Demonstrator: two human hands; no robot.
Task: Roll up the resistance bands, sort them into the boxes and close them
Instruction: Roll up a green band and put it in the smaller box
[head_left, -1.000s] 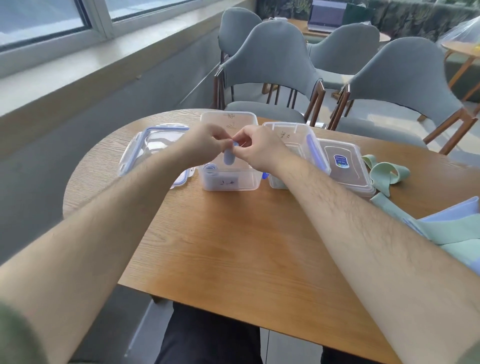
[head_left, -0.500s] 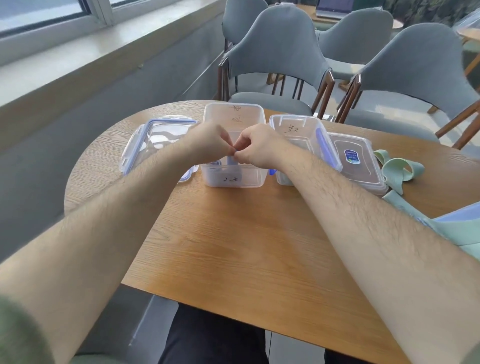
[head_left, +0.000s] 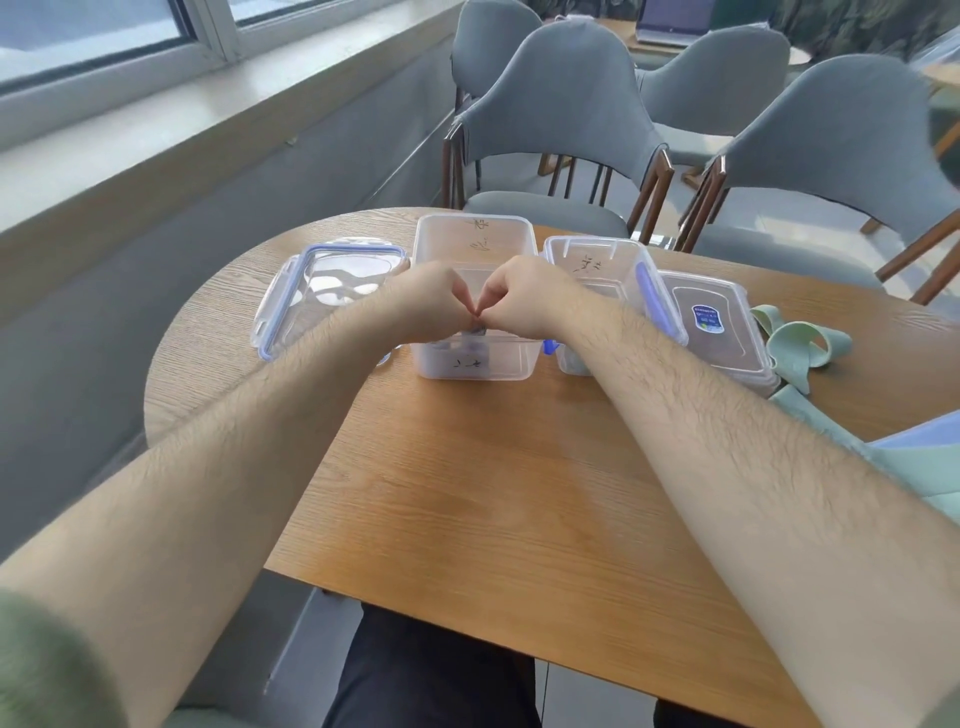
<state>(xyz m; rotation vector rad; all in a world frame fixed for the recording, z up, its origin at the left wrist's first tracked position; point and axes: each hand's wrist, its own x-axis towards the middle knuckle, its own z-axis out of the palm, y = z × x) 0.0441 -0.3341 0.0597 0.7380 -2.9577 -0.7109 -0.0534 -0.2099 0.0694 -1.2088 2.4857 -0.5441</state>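
Wooden table (head_left: 493, 493), marker-scribbled box (head_left: 475, 366), left hand (head_left: 428, 304), right hand (head_left: 522, 301) pinching blue band (head_left: 476, 331)

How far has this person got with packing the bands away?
Not far. Nothing looks finished: the middle box and right box stand open, a blue-clipped lid lying aside. In hand: left hand and right hand pinch a small rolled band over the middle box. Left: green bands and a lavender band lie unrolled at right, then closing.

text: none legible | middle box (head_left: 506, 358): black scrawl (head_left: 467, 362) (unreadable) | right lid (head_left: 740, 358): blue label (head_left: 707, 318), print too small
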